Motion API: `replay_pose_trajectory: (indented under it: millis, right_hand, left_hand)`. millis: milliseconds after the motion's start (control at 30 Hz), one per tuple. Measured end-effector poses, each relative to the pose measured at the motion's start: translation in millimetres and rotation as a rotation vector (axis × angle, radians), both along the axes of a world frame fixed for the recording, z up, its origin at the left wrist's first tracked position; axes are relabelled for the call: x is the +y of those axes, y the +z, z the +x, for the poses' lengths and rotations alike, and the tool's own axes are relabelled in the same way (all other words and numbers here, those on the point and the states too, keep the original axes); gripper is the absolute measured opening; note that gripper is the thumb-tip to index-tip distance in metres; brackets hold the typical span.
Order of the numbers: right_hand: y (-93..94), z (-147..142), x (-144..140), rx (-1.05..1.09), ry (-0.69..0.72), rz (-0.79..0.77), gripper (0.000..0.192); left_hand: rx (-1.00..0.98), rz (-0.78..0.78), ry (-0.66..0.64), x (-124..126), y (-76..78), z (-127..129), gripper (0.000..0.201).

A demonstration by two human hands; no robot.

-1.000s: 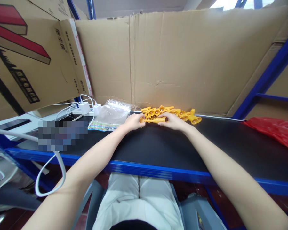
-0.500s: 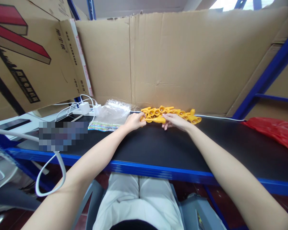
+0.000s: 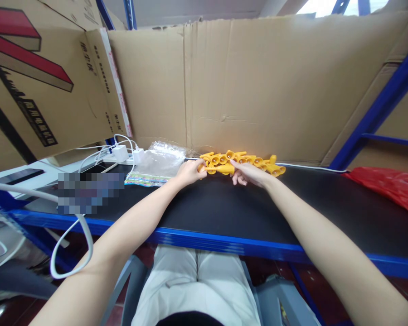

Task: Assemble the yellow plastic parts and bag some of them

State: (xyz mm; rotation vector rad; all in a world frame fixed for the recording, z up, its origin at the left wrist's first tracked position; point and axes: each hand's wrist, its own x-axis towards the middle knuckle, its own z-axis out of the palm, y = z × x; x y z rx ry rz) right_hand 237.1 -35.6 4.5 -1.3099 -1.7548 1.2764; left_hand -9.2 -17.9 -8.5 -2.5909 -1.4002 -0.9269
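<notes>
Both hands, the left hand (image 3: 189, 172) and right hand (image 3: 247, 172), have lifted one yellow piece (image 3: 221, 169) they pinch by its ends, just before the yellow pile (image 3: 245, 160).

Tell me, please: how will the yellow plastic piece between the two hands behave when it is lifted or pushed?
The yellow plastic piece looks rigid, spanning from left hand to right hand without sagging. Probably light: fingertips alone hold it. Its rounded form might roll on the black tabletop.
</notes>
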Motion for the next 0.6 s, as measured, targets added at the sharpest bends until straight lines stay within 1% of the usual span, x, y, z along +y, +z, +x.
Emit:
replay_pose_trajectory:
  millis: [67,133,233,267,333,367,400,500,533,600]
  right_hand:
    - [-1.7,-1,2,-0.026,-0.036,-0.009,0.057]
    - [-1.2,1,1,-0.013,-0.011,-0.040,0.056]
    - [1.6,9,-2,0.023,0.066,-0.047,0.040]
    - [2.4,11,-2,0.023,0.082,-0.029,0.043]
    - [3.1,14,-3,0.010,0.082,0.021,0.055]
    - [2.9,15,-3,0.004,0.080,0.042,0.056]
    - [2.4,15,-2,0.000,0.080,0.056,0.052]
    - [0.5,11,-1,0.011,0.101,0.067,0.030]
    - [-0.1,8,-1,0.017,0.107,0.055,0.028]
    - [-0.8,4,-1,0.025,0.094,0.023,0.038]
  left_hand:
    - [0.004,0.002,0.009,0,0.2,0,0.030]
    - [0.008,0.001,0.016,1,0.3,1,0.031]
    - [0.016,-0.007,0.030,2,0.4,0,0.032]
    - [0.020,-0.010,0.036,2,0.4,0,0.031]
    - [0.030,-0.012,0.044,2,0.6,0,0.031]
    - [0.032,-0.013,0.046,1,0.8,0,0.031]
    - [0.032,-0.012,0.045,1,0.9,1,0.031]
    - [0.036,0.002,0.028,-1,1.5,1,0.031]
    - [0.039,0.006,0.022,-2,1.6,1,0.031]
    - [0.042,0.011,0.013,-2,1.6,1,0.031]
